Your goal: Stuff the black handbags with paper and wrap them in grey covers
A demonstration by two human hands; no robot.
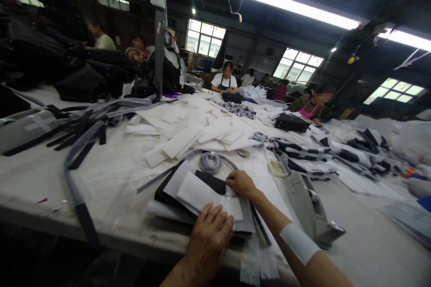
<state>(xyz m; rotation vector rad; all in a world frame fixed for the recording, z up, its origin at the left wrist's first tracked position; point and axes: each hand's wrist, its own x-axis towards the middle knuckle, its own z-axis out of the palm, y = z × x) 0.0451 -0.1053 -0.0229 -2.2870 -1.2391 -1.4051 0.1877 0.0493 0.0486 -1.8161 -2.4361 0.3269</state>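
Two hands at the near edge of a long white-topped worktable (43,184). Left hand (206,243) lies flat, palm down, fingers spread on a stack of cut pieces (202,202), closed on nothing. Right hand (240,184) rests open on the stack's far corner, touching a black flap (210,182), no clear pinch; one white band (299,244) circles that forearm.

Stack sits directly before the person, on clear plastic film (128,193): one black panel (164,193), one white sheet (198,193) on top, one grey sheet (245,219) under it, as far as layers can be told. Just beyond, one coil of grey cord (210,162). Right of the right hand, one small cream tub (278,168), one grey moulded piece (310,206). Farther off, white strips (188,130), too many to count; grey straps with black ends (89,132) to the left; two black pouches (291,122). Across the table, one co-worker in a green apron (224,76); to the right, one in a pink apron (313,104)
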